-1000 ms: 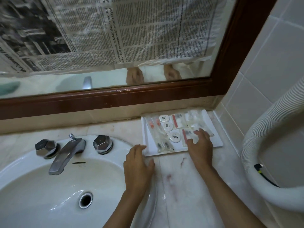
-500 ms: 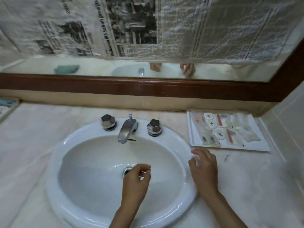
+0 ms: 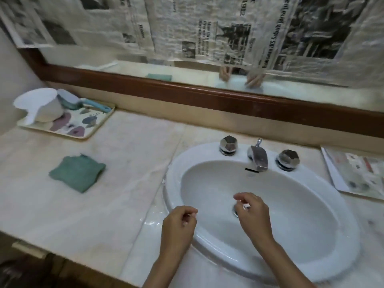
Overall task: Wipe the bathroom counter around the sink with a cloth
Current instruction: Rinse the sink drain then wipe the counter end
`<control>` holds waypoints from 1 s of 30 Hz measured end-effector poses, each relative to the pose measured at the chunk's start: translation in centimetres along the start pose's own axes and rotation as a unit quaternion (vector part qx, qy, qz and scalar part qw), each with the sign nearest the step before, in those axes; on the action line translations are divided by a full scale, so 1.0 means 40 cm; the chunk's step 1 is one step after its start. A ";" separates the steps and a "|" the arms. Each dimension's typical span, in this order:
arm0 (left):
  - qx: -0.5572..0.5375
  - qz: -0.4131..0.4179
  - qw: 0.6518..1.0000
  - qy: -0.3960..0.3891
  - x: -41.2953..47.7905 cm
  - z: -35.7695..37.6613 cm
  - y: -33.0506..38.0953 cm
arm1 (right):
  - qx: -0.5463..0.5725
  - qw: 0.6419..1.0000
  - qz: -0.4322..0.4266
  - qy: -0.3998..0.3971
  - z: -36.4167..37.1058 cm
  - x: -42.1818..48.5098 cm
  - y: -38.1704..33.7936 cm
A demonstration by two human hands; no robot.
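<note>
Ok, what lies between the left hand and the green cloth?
Head view: only bare marble counter and the sink's left rim lie between the left hand and the folded green cloth. Nothing stands there.

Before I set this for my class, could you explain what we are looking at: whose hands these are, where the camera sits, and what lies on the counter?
No machine here: a person wears a camera on the head, looking down at their own bare hands. The left hand and right hand hover loosely curled over the white oval sink, holding nothing. A folded green cloth lies untouched on the pale marble counter. A patterned tray holds a white jug and blue brush. A white tray of packets sits right.
</note>
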State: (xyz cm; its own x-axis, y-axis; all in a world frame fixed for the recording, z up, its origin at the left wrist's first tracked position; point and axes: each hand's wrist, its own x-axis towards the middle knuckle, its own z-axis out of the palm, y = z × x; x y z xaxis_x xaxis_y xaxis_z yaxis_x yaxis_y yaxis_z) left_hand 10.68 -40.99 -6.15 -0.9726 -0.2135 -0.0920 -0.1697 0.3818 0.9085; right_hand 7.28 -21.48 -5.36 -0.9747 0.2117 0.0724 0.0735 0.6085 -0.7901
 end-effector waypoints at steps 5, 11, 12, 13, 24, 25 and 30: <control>0.035 -0.028 0.990 0.134 -0.014 -0.228 -0.130 | -0.003 0.995 -0.048 -0.092 0.202 -0.034 -0.153; 0.205 -0.072 0.945 0.245 0.014 -0.467 -0.316 | -0.015 0.973 -0.135 -0.184 0.453 -0.024 -0.336; 0.235 -0.081 0.936 0.252 0.021 -0.499 -0.341 | -0.012 0.970 -0.146 -0.194 0.495 -0.020 -0.367; 0.262 -0.087 0.927 0.254 0.028 -0.526 -0.362 | -0.012 0.966 -0.154 -0.205 0.536 -0.017 -0.397; 0.364 -0.041 0.916 0.167 0.033 -0.613 -0.433 | -0.128 0.954 -0.144 -0.231 0.848 0.089 -0.661; 0.366 -0.024 0.915 0.168 0.039 -0.627 -0.435 | -0.149 0.951 -0.129 -0.238 0.870 0.101 -0.678; 0.335 0.025 0.923 0.187 0.101 -0.727 -0.444 | -0.225 0.932 -0.066 -0.277 0.974 0.134 -0.727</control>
State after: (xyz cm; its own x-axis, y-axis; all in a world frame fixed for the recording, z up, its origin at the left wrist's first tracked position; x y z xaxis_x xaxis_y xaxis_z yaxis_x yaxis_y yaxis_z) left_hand 14.38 -74.80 -10.80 -0.8805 -0.4279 0.2041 -0.3079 0.8435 0.4400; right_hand -8.30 -67.82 -5.71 -0.9319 -0.2387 -0.2730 -0.0949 0.8871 -0.4517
